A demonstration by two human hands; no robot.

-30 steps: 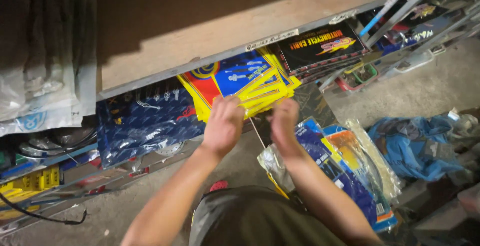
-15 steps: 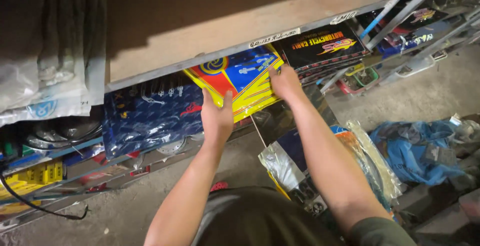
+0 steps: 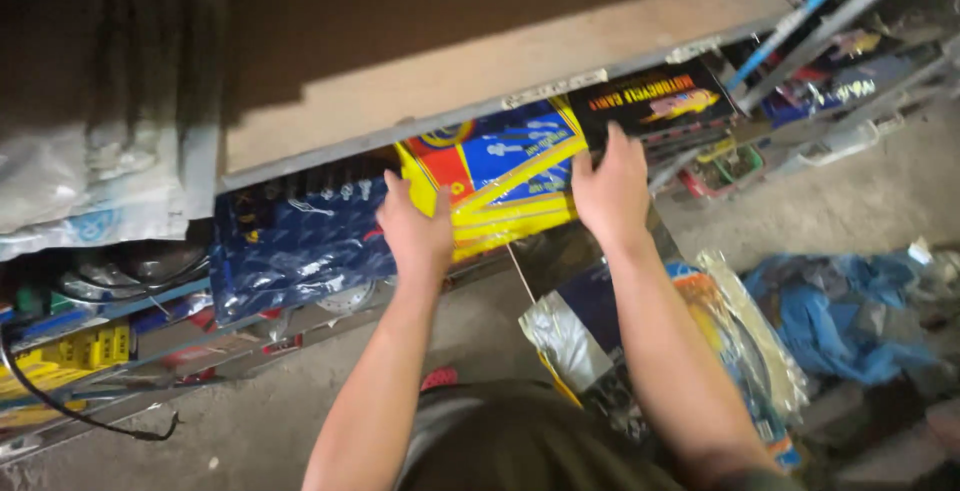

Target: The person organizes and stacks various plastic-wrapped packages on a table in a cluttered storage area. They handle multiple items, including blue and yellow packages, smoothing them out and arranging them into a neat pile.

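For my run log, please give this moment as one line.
left hand: on yellow-blue package | right hand: on same package | package: under shelf board

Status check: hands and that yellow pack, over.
Left hand and right hand both pressed on yellow-blue pack, half under shelf board. Black box tight alongside.
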